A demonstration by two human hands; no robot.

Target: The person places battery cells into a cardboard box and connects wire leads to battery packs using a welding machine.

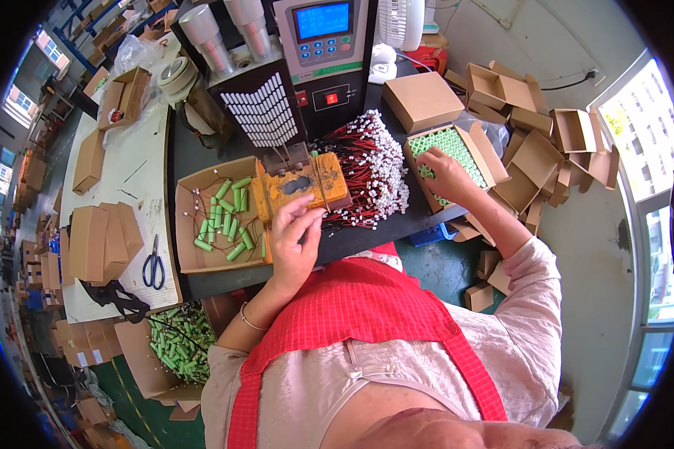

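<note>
My left hand (295,241) is at the front edge of an orange fixture block (296,185) under a spot-welding machine (326,45). Its thumb and fingers are drawn together in a pinch; whatever they hold is too small or hidden to make out. Over an open carton (436,207) packed with upright green battery cells (457,146), my right hand (448,176) has its fingers bent down and closed at the cell tops. Behind the block lies a heap of red and black wire leads with white connectors (378,168).
Left of the fixture, a cardboard tray (191,258) holds loose green cells with leads. Scissors (153,268) lie on the white side table (120,209). Below is a carton (136,352) full of wired cells. A closed box (423,101) and piled cartons (532,161) stand right.
</note>
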